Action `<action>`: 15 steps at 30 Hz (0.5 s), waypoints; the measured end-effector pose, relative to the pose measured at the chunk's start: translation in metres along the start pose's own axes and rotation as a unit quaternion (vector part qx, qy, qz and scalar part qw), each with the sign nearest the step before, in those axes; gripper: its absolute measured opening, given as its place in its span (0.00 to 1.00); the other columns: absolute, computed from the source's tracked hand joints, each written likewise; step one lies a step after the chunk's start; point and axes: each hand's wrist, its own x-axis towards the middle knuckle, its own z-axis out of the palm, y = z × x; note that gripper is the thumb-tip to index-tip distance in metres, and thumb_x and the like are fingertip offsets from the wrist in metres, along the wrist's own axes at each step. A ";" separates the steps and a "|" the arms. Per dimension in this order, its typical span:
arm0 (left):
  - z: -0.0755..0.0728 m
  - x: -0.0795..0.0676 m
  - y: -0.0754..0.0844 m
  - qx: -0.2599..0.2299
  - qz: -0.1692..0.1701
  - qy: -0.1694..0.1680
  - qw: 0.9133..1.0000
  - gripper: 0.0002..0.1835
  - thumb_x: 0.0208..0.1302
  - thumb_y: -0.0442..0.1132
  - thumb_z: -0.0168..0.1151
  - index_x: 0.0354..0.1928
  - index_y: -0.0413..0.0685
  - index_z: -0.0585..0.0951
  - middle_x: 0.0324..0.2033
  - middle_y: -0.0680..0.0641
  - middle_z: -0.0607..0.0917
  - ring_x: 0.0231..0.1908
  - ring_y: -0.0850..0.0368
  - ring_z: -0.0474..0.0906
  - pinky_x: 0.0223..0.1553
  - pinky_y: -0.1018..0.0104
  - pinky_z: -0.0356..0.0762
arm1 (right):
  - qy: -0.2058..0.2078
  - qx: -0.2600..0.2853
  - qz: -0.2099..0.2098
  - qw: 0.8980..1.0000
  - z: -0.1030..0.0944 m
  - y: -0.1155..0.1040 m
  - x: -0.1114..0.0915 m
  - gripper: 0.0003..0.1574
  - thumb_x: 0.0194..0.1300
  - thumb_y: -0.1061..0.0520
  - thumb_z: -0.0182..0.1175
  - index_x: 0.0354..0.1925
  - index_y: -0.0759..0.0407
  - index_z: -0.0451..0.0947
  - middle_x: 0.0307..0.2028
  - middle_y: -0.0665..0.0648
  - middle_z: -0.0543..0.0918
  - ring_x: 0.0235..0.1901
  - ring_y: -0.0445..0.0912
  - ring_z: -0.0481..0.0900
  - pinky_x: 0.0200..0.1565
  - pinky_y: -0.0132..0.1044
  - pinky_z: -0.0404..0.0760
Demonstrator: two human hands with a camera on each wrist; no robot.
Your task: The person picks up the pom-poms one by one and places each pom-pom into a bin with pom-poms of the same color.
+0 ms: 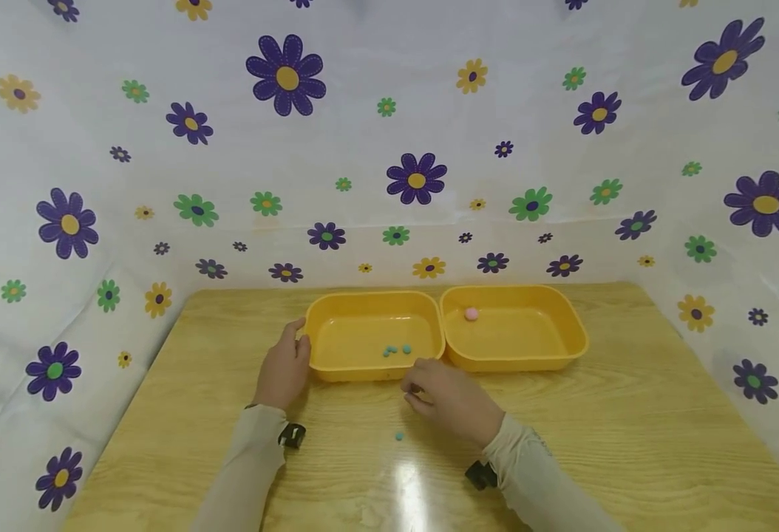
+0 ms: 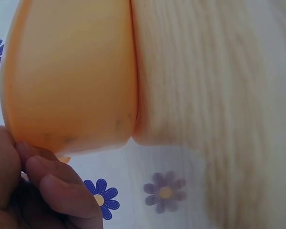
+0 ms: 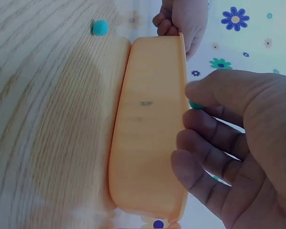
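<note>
A small teal ball (image 3: 196, 105) sits pinched between thumb and forefinger of the right hand (image 1: 454, 399), at the near rim of the left yellow tray (image 1: 349, 336), as we look down on a wooden table (image 1: 642, 443). Inside that tray, we see more teal balls (image 1: 406, 349) grouped toward the near right part of the floor. The left hand (image 1: 284, 369), well apart from the right, grips the tray's left end, its fingers at the rim. Another loose ball (image 1: 399, 436) lies on the wood in front of the tray. Just beside, to the right, we find a second yellow tray (image 1: 529, 340) with a pink ball (image 1: 471, 314) near its far left corner. Behind hangs white cloth (image 1: 349, 133) printed with purple, green and yellow flowers.
</note>
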 end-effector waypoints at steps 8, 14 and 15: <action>-0.002 0.001 0.004 0.004 -0.007 0.002 1.000 0.25 0.83 0.43 0.42 0.76 0.44 0.65 0.31 0.44 0.79 0.29 0.52 0.72 0.35 0.59 0.71 | 0.045 0.052 0.037 0.997 -0.011 0.012 0.015 0.07 0.64 0.65 0.70 0.37 0.56 0.82 0.35 0.49 0.85 0.35 0.42 0.81 0.39 0.33 0.83; -0.001 0.000 0.004 0.007 -0.012 0.000 1.000 0.25 0.84 0.44 0.42 0.76 0.45 0.65 0.33 0.44 0.81 0.31 0.51 0.73 0.37 0.58 0.71 | 0.009 0.023 0.069 0.997 -0.016 0.027 0.043 0.08 0.65 0.61 0.69 0.33 0.50 0.80 0.32 0.45 0.83 0.32 0.40 0.79 0.36 0.33 0.80; -0.001 0.000 0.004 0.007 -0.012 -0.001 1.000 0.25 0.84 0.44 0.42 0.76 0.45 0.64 0.34 0.43 0.81 0.31 0.51 0.73 0.37 0.58 0.72 | -0.003 0.021 0.076 0.997 -0.016 0.029 0.047 0.07 0.66 0.60 0.69 0.33 0.50 0.80 0.31 0.45 0.82 0.31 0.40 0.78 0.36 0.34 0.80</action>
